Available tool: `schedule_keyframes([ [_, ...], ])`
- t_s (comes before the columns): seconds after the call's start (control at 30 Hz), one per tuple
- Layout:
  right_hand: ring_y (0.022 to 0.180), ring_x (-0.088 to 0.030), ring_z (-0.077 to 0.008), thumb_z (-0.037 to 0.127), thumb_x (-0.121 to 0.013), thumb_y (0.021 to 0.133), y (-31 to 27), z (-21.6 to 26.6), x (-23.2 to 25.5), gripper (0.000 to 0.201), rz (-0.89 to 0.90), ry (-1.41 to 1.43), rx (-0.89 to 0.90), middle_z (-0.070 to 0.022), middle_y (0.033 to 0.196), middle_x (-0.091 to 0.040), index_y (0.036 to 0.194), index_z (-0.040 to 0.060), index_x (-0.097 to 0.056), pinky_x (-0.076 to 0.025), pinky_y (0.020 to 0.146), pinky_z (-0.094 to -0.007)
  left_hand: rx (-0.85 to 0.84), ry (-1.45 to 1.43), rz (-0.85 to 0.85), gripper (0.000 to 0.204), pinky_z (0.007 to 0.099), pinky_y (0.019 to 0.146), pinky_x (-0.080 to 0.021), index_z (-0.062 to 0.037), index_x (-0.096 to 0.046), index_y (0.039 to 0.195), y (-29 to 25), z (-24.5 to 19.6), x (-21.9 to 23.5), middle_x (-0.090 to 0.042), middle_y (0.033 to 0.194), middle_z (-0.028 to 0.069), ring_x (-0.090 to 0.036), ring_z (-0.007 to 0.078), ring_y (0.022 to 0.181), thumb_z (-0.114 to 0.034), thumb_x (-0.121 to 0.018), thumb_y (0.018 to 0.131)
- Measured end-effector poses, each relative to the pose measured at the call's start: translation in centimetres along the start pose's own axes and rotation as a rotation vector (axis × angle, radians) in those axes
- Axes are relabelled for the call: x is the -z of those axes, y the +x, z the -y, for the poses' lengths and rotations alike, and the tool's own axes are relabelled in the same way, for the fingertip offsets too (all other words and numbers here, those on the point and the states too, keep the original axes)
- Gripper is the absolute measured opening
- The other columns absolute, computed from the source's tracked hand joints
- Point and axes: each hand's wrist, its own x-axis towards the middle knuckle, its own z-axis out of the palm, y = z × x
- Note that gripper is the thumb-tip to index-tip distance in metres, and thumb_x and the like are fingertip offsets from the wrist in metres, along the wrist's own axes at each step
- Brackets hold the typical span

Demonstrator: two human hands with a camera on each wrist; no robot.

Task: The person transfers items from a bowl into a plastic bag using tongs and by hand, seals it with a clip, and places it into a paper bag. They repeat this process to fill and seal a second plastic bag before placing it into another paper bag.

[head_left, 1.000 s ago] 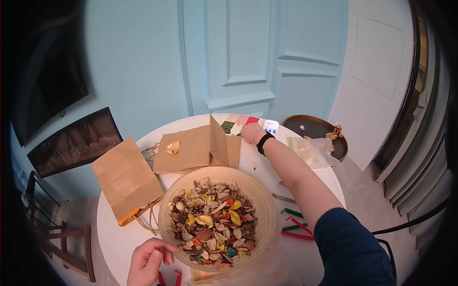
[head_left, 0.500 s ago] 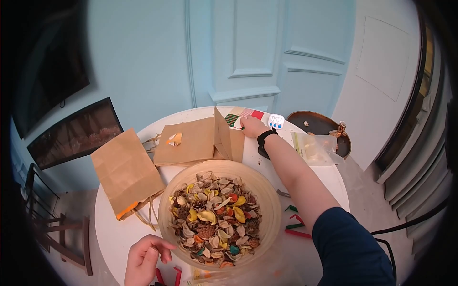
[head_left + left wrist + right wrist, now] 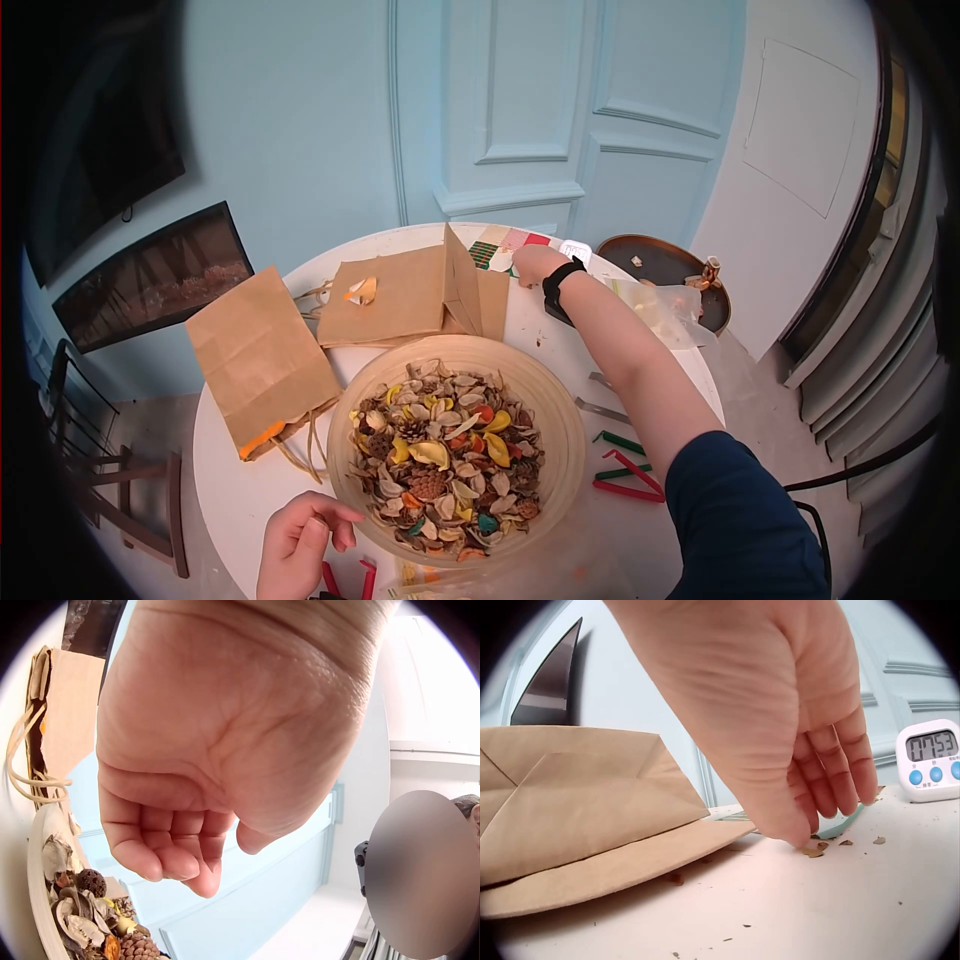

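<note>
My right hand [image 3: 540, 266] reaches to the far side of the white table, next to a row of coloured cards [image 3: 482, 256]. In the right wrist view its fingers bend down toward the tabletop. The thumb tip is right at some small brown dried flakes [image 3: 815, 852], apart from the fingertips. My left hand [image 3: 298, 546] hovers by the near left rim of a wide wooden bowl [image 3: 568, 432], fingers loosely curled and holding nothing. Potpourri [image 3: 430, 485] of dried petals, pods and cones fills the bowl.
Two brown paper bags [image 3: 262, 362] lie at the left and behind the bowl. A white timer [image 3: 930, 759] stands right of my right hand. Red and green sticks [image 3: 628, 492] and a clear plastic bag [image 3: 655, 308] lie on the right. A dark round tray [image 3: 640, 252] stands beyond the table.
The right hand has shifted slightly to the right, away from the cards. The left hand stays in nearly the same place, and the head view has tilted a little.
</note>
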Motion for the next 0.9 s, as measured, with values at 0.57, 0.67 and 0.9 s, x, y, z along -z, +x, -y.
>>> schedule_keyframes([
  [0.57,0.088,-0.066,-0.0341,0.004,-0.067,0.067,0.5,-0.3,-0.8,0.018,0.014,-0.09,0.072,-0.0199,0.091,-0.067,0.084,-0.0013,-0.07,-0.054,0.074,-0.0414,-0.004,0.013,-0.011,0.041,0.0231,0.064,-0.038,0.0014,-0.059,0.098,0.2,0.5,0.2,-0.051,0.072,0.002,-0.047,0.0103,0.068,-0.035,-0.041,0.1],
  [0.67,0.086,-0.066,-0.0345,0.006,-0.069,0.065,0.4,-0.5,-0.9,0.019,-0.015,-0.052,0.083,-0.0201,0.089,-0.067,0.082,-0.0021,-0.07,-0.053,0.073,-0.0415,-0.004,0.004,-0.015,0.041,0.0233,0.064,-0.038,0.0017,-0.06,0.099,0.2,0.5,0.3,-0.051,0.072,0.0021,-0.047,0.0104,0.068,-0.035,-0.041,0.1],
  [0.9,0.086,-0.066,-0.0345,0.008,-0.068,0.064,0.1,-0.8,-0.8,0.023,-0.026,0.02,0.066,-0.0215,0.088,-0.067,0.083,-0.0031,-0.069,-0.053,0.073,-0.041,-0.005,0.002,-0.014,0.04,0.0235,0.064,-0.038,0.0018,-0.059,0.099,0.2,0.6,0.3,-0.052,0.072,0.0022,-0.047,0.0104,0.068,-0.033,-0.041,0.1],
])
